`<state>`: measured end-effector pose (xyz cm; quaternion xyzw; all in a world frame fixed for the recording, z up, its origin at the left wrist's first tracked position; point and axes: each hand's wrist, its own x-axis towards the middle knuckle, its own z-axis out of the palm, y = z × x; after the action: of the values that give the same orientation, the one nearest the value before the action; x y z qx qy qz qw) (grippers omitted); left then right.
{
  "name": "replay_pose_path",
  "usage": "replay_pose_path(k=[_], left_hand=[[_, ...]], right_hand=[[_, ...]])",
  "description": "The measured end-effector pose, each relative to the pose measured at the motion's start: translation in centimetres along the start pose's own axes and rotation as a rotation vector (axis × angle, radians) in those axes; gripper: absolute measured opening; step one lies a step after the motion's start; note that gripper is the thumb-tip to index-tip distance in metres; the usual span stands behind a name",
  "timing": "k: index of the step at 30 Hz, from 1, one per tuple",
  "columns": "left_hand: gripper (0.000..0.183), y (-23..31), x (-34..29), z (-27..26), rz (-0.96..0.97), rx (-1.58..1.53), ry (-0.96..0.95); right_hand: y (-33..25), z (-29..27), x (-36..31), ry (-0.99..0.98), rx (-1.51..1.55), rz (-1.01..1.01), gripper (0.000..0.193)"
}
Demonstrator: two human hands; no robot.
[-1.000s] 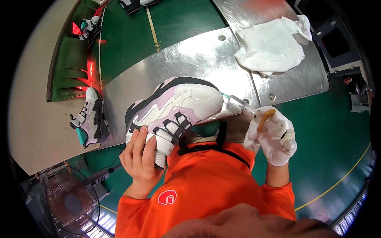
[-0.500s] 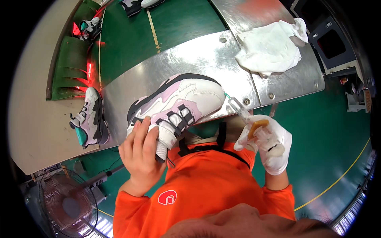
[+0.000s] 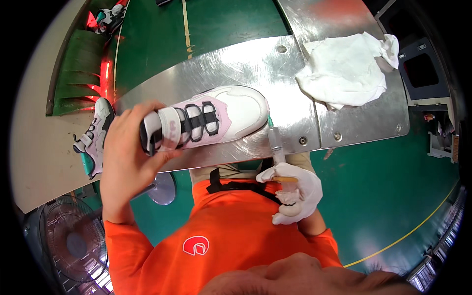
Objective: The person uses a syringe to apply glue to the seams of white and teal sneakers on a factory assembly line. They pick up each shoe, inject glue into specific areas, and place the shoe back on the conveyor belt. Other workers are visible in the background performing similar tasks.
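The shoe (image 3: 244, 114), earlier tipped sideways, now faces top-up; the left hand (image 3: 129, 155) has shifted from its side to grip its back end; the right hand's (image 3: 307, 189) syringe (image 3: 276, 139) points forward, no longer slanting left.

— Made of what, this bench (image 3: 206, 69)?
— Scuffed metal, with a seam (image 3: 317, 128) toward the right; pale board (image 3: 42, 169) at the left, green belt (image 3: 236, 19) beyond.
— And over to the right?
— A crumpled white cloth (image 3: 346, 71), reaching about to the seam.
— Far left?
— A teal-heeled shoe (image 3: 93, 135), on board or metal, hard to tell. In the middle, a white-and-lilac shoe (image 3: 241, 113), resting or held just above, unclear.
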<state>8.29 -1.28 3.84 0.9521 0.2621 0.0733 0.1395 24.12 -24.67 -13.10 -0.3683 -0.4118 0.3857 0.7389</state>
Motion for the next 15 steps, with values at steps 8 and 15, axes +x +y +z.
replay_pose_path(k=[8,15], left_hand=[[0.076,0.1,2.2,-2.2,-0.075,-0.012,-0.307],[0.090,-1.8,9.5,-4.4,0.322,-0.222,-0.714]], right_hand=[[2.3,-0.3,0.5,-0.038,-0.255,-0.200,0.075],[2.4,0.7,-0.6,0.025,-0.101,-0.087,0.071]])
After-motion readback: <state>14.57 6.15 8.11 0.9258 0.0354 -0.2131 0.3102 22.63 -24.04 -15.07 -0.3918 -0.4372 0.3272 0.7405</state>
